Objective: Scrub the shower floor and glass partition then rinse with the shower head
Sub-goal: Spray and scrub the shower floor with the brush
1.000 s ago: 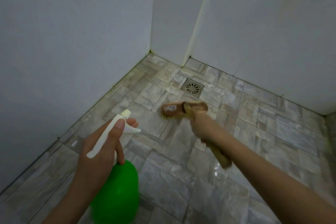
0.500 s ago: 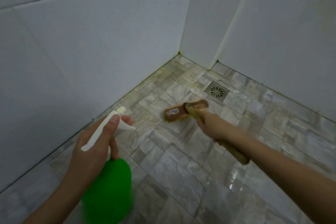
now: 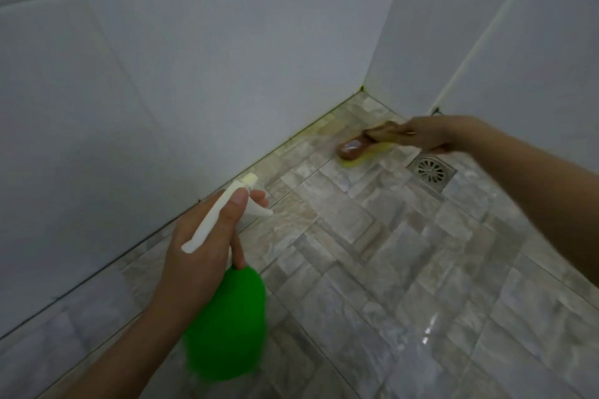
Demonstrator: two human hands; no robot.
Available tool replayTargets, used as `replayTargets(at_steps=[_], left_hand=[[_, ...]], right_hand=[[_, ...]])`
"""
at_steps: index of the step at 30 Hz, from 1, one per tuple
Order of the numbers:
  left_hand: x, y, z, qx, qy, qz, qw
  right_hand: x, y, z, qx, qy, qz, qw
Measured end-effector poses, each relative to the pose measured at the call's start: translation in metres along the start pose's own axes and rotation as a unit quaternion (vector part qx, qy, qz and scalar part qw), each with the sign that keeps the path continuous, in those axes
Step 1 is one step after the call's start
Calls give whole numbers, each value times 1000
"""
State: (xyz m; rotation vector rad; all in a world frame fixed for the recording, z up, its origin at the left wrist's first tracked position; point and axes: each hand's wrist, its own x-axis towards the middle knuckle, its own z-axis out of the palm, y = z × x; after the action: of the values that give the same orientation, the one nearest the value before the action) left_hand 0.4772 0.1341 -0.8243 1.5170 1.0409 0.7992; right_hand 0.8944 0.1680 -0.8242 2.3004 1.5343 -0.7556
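Beyond my left hand (image 3: 201,236), which grips the spray bottle (image 3: 227,317), my right hand (image 3: 431,136) has driven its clenched brush (image 3: 353,150) past the drain (image 3: 431,170) to the wall (image 3: 194,91); I judge floor (image 3: 389,269) scrubbing well underway.

Blurred brush (image 3: 351,150), its handle hidden inside the right hand (image 3: 428,137)

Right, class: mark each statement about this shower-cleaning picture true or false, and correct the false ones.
1. The left hand holds a green spray bottle. True.
2. The right hand grips a sponge. False: it grips a wooden scrub brush.
3. The scrub brush is near the drain, on its wall side. True.
4. The spray bottle covers the drain. False: the drain is uncovered, well apart from the spray bottle.
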Motion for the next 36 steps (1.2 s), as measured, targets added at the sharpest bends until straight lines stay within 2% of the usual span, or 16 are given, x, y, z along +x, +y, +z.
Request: replayTargets(at_steps=[2,3,6,9,10,12,14,16,18,20,22,24,27,32,34,36], left_hand=[[-4,-2,-3,3,-1,-1,1000],[-5,-3,-4,2,1,-2,1000],[-2,-7,-4,9,0,-17,1000],[2,-12,-1,30,-8,-23,999],[4,-13,1,29,-8,-21,999],[6,-14,4,21,-9,-16,1000],[7,-15,5,23,-9,-10,1000],[9,-16,6,24,-7,-7,1000],[10,-15,7,23,-4,-3,1000],[10,-17,10,24,-9,3,1000],[10,-17,15,25,-11,5,1000],[8,-17,17,31,-10,7,999],[5,-20,13,28,-9,4,1000],[-12,-11,0,23,14,-3,1000],[-18,-9,-4,26,30,-11,999],[-25,-10,-13,40,32,-18,999]], right_hand=[[-10,3,-7,-57,-22,26,998],[-7,-2,-4,-77,-1,19,997],[28,-24,14,-14,92,-24,995],[65,-32,21,16,138,-32,990],[67,-28,16,21,137,-31,990],[59,-11,-5,17,79,-24,996],[44,6,-30,25,-15,23,999],[39,12,-41,2,-49,59,997],[46,2,-31,-34,18,31,999],[59,-13,-7,0,106,-8,994],[72,-15,13,36,147,-27,988],[71,-1,18,41,151,-33,987],[41,41,21,22,110,-20,994],[-31,92,46,30,48,69,996],[-35,81,52,14,77,73,994],[-38,50,66,6,115,7,993]])
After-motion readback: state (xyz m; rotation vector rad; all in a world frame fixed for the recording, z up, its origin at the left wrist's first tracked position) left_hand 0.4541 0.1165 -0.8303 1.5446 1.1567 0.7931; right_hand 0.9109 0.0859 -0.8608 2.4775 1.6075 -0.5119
